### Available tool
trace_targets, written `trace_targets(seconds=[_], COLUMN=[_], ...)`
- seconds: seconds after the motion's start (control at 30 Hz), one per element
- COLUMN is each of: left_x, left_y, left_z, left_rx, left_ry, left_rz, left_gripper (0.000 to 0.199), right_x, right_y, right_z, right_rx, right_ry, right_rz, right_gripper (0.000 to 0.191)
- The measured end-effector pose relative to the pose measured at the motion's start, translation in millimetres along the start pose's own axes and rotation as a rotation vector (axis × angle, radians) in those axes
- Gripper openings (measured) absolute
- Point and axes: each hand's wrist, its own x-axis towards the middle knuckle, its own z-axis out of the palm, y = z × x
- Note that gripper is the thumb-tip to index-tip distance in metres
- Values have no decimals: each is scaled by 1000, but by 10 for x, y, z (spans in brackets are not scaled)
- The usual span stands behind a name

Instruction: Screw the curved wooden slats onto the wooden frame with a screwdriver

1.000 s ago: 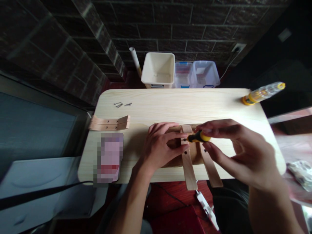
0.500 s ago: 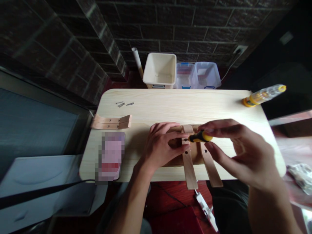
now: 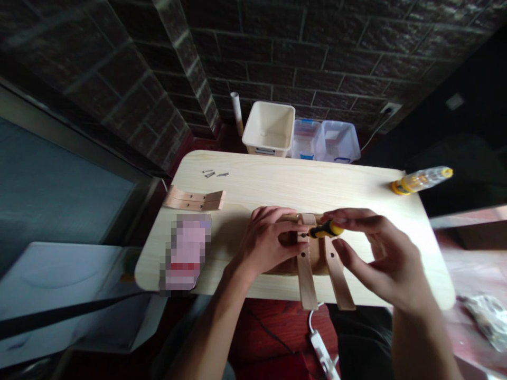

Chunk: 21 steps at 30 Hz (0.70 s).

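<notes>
My right hand (image 3: 386, 258) pinches a small yellow-and-black screwdriver (image 3: 327, 229) between thumb and fingers. Its tip points left, at the upper hole of a curved wooden strip (image 3: 307, 287). My left hand (image 3: 266, 240) grips that strip, thumb and forefinger on either side of the hole, the other fingers over the wooden piece (image 3: 317, 256) beneath. Whether a screw sits in the hole is too small to tell. Beside it lies a second wooden strip (image 3: 340, 287), a dark hole in it. Both strips stick out past the table's near edge.
On the table (image 3: 253, 174) lie several loose screws (image 3: 209, 173), another pair of wooden strips (image 3: 196, 200) and a blurred-out phone (image 3: 186, 253). A clear screwdriver case (image 3: 422, 181) stands at the right corner. Bins (image 3: 269, 126) stand behind the table; a power strip (image 3: 322, 348) hangs below.
The camera view has shifted, so the table appears slightly turned and lower. Both hands keep their hold, with the screwdriver still at the same hole.
</notes>
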Motion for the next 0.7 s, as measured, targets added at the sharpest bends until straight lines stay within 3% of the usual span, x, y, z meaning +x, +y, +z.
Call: trace_targets(seconds=[0.7], left_x=[-5], left_y=[-10], left_z=[-1], left_rx=[2], left_ry=[-23], left_rz=[-3], left_gripper=[26], right_x=[-19], right_y=[8], right_z=[89], right_rx=[14], right_ry=[53], right_rz=[5], right_gripper=[40])
